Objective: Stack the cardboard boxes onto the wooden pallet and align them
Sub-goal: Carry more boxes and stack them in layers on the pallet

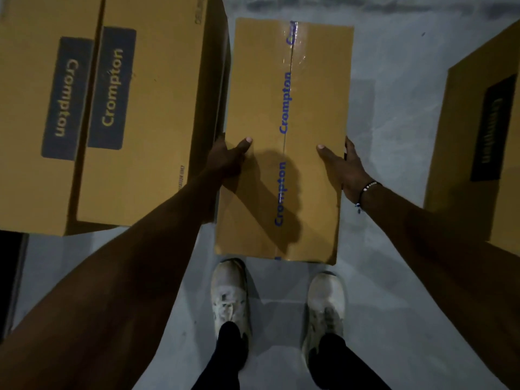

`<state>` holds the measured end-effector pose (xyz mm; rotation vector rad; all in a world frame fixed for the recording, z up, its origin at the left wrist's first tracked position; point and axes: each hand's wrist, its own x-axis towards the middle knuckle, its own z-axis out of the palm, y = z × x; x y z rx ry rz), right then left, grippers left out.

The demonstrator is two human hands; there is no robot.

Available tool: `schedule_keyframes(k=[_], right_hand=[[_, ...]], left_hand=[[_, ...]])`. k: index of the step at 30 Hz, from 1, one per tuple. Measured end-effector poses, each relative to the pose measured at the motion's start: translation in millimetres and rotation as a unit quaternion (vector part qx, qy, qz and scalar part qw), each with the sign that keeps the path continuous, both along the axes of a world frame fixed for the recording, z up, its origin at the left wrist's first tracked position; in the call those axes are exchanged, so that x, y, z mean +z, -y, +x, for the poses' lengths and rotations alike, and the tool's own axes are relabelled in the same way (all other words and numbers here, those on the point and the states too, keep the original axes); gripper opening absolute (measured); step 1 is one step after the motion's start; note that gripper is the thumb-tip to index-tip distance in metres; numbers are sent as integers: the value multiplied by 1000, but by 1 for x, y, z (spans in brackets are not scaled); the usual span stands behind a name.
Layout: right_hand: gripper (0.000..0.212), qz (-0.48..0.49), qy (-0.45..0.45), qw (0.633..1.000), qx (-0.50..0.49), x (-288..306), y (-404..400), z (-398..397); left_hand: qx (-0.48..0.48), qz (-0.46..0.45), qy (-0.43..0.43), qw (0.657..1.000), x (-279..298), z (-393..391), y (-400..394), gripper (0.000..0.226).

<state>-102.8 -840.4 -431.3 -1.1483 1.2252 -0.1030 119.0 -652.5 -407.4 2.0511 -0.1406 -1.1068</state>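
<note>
Hands are clamping the long taped box (pixel 284 142) from either side: my left hand (pixel 229 161) is pressing the left wall with its thumb lying over the top face, and my right hand (pixel 342 167) is doing the same on the right wall, its fingers reaching down the side out of view. I am holding it at about mid-length, just in front of my shoes (pixel 230 294). I cannot tell whether it is resting on the grey floor (pixel 394 114) or already lifted a little. Two more boxes (pixel 112 114) are sitting just beside it on my left, nearly touching its left edge, and another box (pixel 478 142) is standing well apart on my right.

No wooden pallet is showing, so I am judging this as the pick-up. To do it well, I am thinking of squeezing evenly with both palms, keeping the taped seam level, and sliding my fingers under the bottom edges before carrying, since a side squeeze alone could let the cardboard slip.
</note>
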Motion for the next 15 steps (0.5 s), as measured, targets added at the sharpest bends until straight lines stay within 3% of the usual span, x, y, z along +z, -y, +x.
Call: schedule_keyframes(k=[4,8,11,15], right_hand=[[105,-23,18,1000,8,5,-6,-8],[91,-47,15,999,10,40,-4,-18],[77,-72,18,997,25,88,7,-21],[74,-115,37,992,38,183,31,-19]], left_hand=[[-1,-6,1,1000,7,-5,-4,66],[-24,-23,7,999,35,-15,-1,59],[-20,-42,17,999,84,-20,6,54],[-23,-62,55,996,177,-21,25,61]])
